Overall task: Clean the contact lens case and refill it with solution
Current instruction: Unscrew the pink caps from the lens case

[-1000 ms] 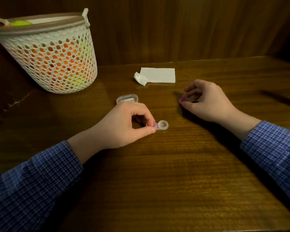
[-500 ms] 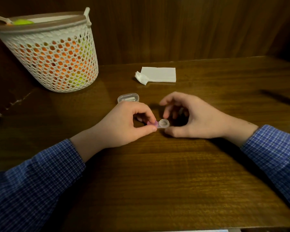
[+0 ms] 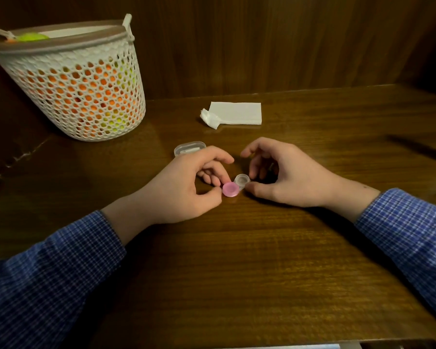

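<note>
The contact lens case (image 3: 235, 185) lies on the wooden table (image 3: 237, 260) between both hands. The left hand (image 3: 184, 187) pinches its pink-capped end (image 3: 230, 189) between thumb and curled fingers. The right hand (image 3: 285, 175) arches over the uncapped clear well (image 3: 242, 180), thumb tip touching it, fingers curled loosely above.

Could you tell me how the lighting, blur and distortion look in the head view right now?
Head view: dim and warm, corners darkened; glare sheens the table near the tissue; wide-angle bend bows the basket outward; left hand and right hand cast soft shadows; edges slightly blurred.
</note>
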Available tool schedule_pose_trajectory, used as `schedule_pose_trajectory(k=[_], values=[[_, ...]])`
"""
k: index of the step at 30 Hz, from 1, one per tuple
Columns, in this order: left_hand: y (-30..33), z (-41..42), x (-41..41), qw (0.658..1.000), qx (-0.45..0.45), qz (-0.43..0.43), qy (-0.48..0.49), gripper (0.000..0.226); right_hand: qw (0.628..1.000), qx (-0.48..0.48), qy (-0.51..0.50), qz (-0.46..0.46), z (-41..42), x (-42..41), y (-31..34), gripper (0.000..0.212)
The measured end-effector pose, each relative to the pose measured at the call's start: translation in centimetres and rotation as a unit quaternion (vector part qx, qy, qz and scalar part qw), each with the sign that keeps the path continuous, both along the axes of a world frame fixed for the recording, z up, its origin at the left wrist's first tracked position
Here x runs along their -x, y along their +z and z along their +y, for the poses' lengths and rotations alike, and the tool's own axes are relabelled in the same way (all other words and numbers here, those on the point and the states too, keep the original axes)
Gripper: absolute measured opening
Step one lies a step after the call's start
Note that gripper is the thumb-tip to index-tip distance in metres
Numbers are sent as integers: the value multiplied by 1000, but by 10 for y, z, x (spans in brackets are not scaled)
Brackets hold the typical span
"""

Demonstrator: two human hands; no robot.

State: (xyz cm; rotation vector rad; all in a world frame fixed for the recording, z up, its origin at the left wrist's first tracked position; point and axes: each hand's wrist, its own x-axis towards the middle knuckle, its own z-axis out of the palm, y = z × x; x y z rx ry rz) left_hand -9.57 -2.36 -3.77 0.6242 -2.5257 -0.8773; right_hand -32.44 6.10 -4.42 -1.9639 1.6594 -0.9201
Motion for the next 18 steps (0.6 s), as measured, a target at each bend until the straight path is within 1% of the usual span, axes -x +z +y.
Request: schedule_pose_trajectory(k=[3,6,11,18], values=[[0,0,-1,1000,28,-9,-1,63,1000,3,-12,-4,-1,-1,-1,50],[-1,1,2,999,53,0,3,59,1000,-1,-11,-23,-2,0,-2,47],[-2,1,5,999,48,4,24,58,999,-3,-3,-48,1,-3,0,45],[-3,-1,7,995,72,-9,66,72,998,-17,24,-52,5,-8,6,62]])
